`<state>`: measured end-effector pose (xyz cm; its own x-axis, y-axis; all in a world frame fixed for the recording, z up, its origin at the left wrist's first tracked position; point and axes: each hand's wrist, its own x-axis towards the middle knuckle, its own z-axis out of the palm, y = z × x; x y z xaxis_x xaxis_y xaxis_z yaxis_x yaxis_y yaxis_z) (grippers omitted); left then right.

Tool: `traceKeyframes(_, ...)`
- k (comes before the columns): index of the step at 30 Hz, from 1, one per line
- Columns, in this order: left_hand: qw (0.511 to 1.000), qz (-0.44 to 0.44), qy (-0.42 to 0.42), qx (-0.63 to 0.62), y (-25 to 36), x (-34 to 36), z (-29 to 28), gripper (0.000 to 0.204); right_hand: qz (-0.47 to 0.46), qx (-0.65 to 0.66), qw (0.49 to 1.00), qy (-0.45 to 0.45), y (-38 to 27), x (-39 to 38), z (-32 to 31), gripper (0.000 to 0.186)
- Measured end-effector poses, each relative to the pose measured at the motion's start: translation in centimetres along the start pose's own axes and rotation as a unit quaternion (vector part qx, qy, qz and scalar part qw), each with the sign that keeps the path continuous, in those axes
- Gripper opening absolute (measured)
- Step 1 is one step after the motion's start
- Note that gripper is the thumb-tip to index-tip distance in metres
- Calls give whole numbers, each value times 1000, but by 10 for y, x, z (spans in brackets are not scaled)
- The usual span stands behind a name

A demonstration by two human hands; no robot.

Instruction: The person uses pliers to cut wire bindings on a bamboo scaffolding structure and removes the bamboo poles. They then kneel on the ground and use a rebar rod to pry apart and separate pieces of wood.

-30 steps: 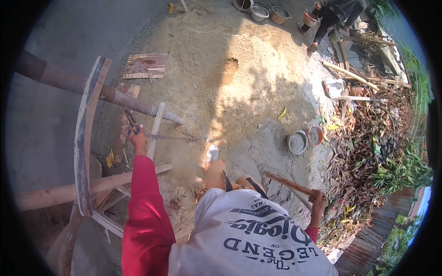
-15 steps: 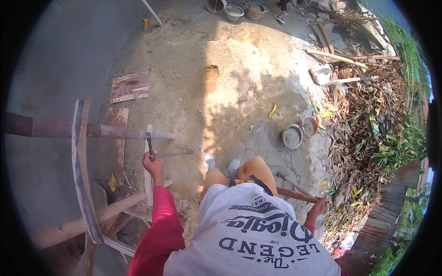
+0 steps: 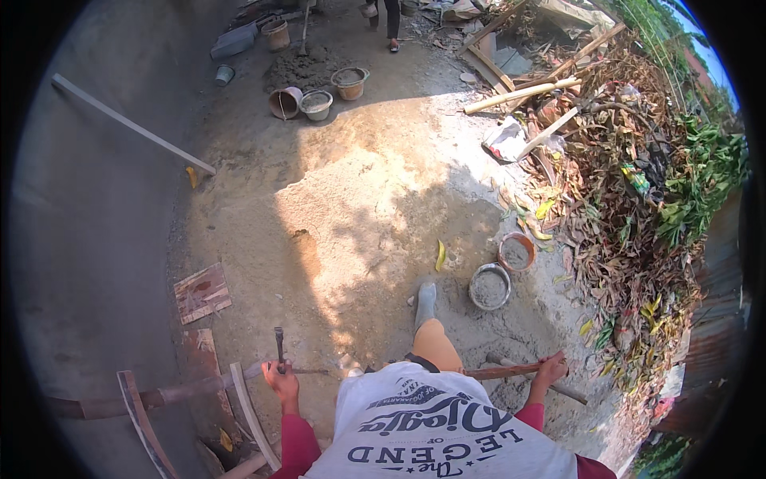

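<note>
Left hand [image 3: 282, 386], near left: fingers wrapped round dark tool [image 3: 279, 343], its end pointing far. Right hand [image 3: 550, 370], near right: fingers curled round brown wood strip [image 3: 504, 372], which extends left toward the shirt [image 3: 431, 419]. Two buckets [image 3: 489, 287] farther off, left of leaf heap [image 3: 614, 239]. Sand [image 3: 359, 199] far, centre.

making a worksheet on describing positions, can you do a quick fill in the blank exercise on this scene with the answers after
1. Of the left hand and right hand, the one gripping the brown strip is the ____ hand; the other grips the dark tool.
2. Of the grey bucket and orange bucket, the ____ one is nearer the person.
3. The curved yellow leaf lies to the ____ of both buckets.

Missing words: right; grey; left
</note>
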<state>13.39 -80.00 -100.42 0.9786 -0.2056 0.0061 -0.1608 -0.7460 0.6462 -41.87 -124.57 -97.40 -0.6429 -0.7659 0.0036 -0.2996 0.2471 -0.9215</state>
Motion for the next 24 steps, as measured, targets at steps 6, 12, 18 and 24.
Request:
traceKeyframes(6,998,40,-35,45,190,58,70,14,-20,6,998,-55,-124,120,135,57)
traceKeyframes(12,998,41,-39,25,389,169,138,11,-56,100,988,-101,-283,230,284,54)
traceKeyframes(18,988,9,-30,-150,531,291,239,8,-179,64,974,-126,-360,330,468,55)
traceKeyframes(24,975,41,-34,-216,690,433,389,11,-216,-74,969,-97,-425,424,636,63)
